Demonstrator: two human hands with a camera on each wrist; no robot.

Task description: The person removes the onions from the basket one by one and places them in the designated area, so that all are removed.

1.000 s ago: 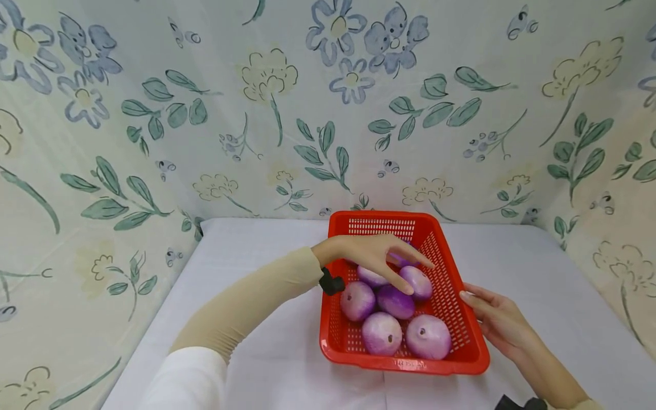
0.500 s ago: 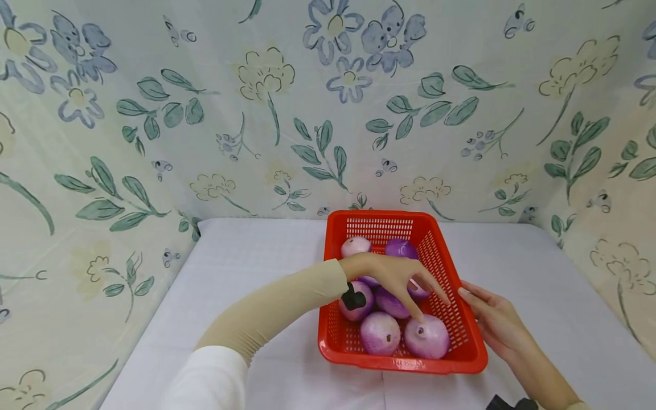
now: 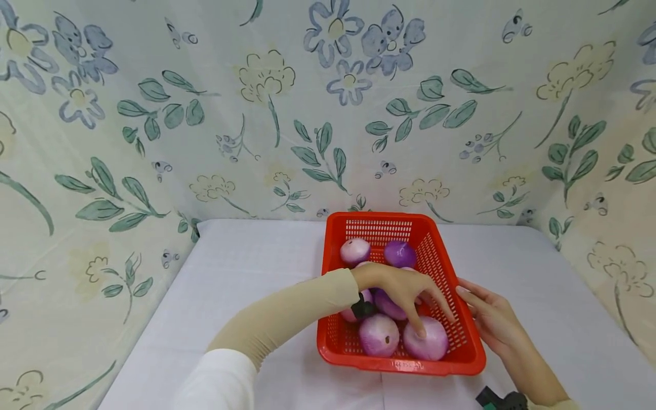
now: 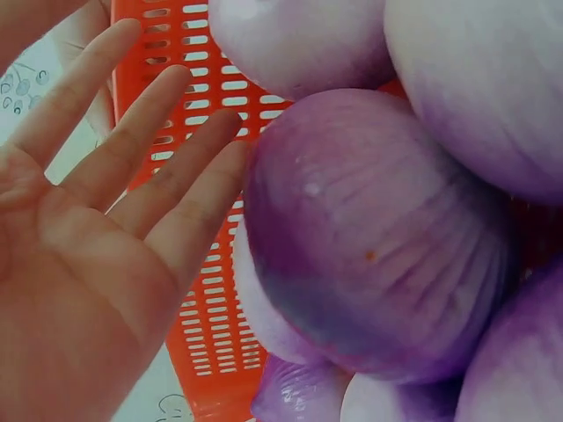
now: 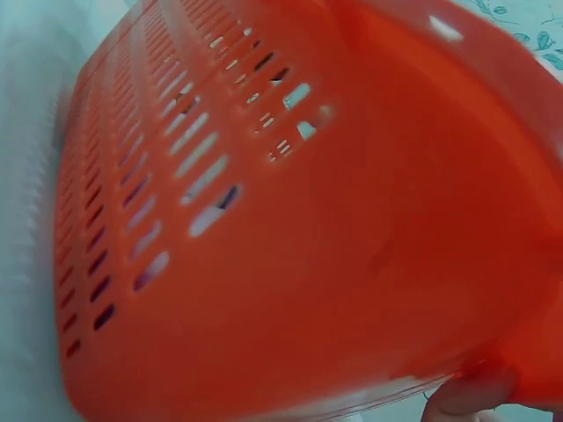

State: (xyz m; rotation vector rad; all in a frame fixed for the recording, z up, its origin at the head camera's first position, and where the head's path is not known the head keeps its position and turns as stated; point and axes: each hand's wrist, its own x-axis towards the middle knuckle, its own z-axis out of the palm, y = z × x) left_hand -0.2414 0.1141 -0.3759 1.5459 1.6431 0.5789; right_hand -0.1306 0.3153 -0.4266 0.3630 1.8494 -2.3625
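A red perforated plastic basket (image 3: 400, 366) holds several purple-and-white onions. My left hand (image 3: 407, 287) reaches into it from the left, its thumb over the front right onion (image 3: 431, 344) and its fingers spread toward the right wall. In the left wrist view the fingers (image 4: 114, 158) are straight, beside a purple onion (image 4: 369, 237) without curling round it. My right hand (image 3: 496, 319) grips the basket's right rim, thumb on top. The right wrist view is mostly the basket's wall (image 5: 369, 255), with a fingertip (image 5: 475, 391) at the lower right.
The basket stands on a white cloth-covered table (image 3: 256, 250). Behind and at the sides hangs a floral-patterned cloth (image 3: 230, 114). Another onion (image 3: 379, 336) lies at the front left of the basket, and others (image 3: 355, 250) at its back.
My left hand has moved from the basket's middle toward the front and right, down to the front right onion. The back onions now show. My right hand stays on the rim.
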